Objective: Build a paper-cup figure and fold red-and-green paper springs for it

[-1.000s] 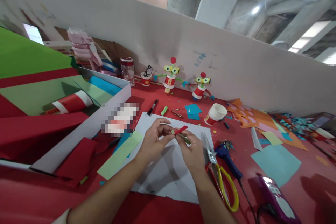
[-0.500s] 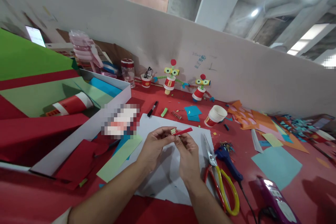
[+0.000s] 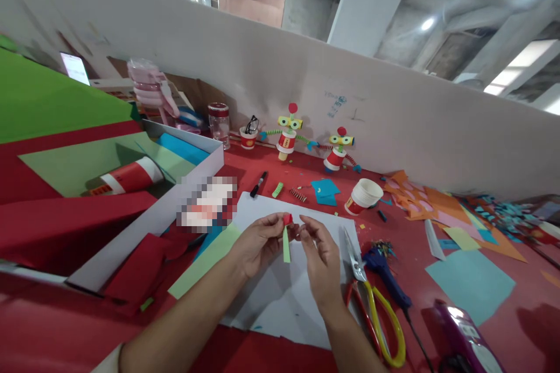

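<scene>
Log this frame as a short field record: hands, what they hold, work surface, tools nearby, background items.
left hand: pinches the folded red and green paper strips at the top
right hand: fingertips at the same strips, from the right
strip state: green end hangs down, red end bunched on top
surface: white sheet on a red table
tools: scissors and blue glue gun to the right of the hands
background: two paper-cup figures by the wall, paper cup, black marker
</scene>
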Tool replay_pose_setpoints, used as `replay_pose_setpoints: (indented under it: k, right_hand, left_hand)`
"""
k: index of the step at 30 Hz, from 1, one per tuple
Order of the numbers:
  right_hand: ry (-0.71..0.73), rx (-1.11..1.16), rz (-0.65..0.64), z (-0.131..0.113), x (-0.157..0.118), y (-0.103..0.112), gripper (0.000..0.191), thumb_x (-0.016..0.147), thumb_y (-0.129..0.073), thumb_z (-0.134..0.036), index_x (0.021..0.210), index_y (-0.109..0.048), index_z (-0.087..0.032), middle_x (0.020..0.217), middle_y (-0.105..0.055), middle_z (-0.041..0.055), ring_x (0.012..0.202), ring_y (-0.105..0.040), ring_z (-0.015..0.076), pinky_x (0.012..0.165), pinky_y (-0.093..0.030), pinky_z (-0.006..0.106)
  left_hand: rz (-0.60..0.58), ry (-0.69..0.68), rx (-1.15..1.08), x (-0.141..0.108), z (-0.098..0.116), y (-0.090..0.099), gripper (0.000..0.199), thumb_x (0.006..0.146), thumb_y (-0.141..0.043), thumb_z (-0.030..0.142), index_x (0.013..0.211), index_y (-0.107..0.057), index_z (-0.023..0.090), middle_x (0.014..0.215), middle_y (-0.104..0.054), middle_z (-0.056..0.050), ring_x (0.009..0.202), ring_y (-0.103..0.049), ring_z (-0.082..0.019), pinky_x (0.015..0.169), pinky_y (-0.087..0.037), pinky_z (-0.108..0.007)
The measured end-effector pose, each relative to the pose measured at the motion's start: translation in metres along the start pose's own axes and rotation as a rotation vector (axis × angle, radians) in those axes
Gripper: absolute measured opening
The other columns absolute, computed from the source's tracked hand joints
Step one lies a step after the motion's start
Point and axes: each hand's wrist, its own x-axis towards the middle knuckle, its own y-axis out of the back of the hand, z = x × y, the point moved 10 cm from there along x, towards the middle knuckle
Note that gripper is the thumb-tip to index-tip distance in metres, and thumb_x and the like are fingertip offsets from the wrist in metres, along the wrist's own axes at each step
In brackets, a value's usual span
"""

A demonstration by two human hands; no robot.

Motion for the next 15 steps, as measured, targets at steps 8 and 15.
replay_pose_setpoints:
  k: [8, 15]
  right_hand:
    - [0.231, -0.229, -0.178, -0.025, 0.005, -0.014, 0.027, 0.085, -0.057, -0.019, 0.11, -0.064, -0.027, 0.111, -0.055, 0.0075, 0.1, -0.057, 0.0202, 0.083, -0.05, 0.035]
    - [0.318, -0.252, -0.101, -0.034, 0.003, -0.009, 0.01, 0.083, -0.06, -0.017, 0.09, -0.063, -0.022, 0.107, -0.058, 0.0077, 0.101, -0.058, 0.02, 0.086, -0.048, 0.035]
  left_hand:
    - [-0.147, 0.066, 0.091, -0.005, -0.001, -0.013, 0.02, 0.062, -0.079, 0.012, 0.08, -0.072, 0.012, 0.07, -0.068, -0.004, 0.065, -0.061, -0.012, 0.064, -0.046, -0.022]
    - [-0.126, 0.107, 0.056, -0.007, -0.01, -0.01, 0.038, 0.073, -0.072, 0.013, 0.11, -0.065, 0.019, 0.084, -0.07, -0.004, 0.068, -0.062, -0.011, 0.07, -0.049, -0.023]
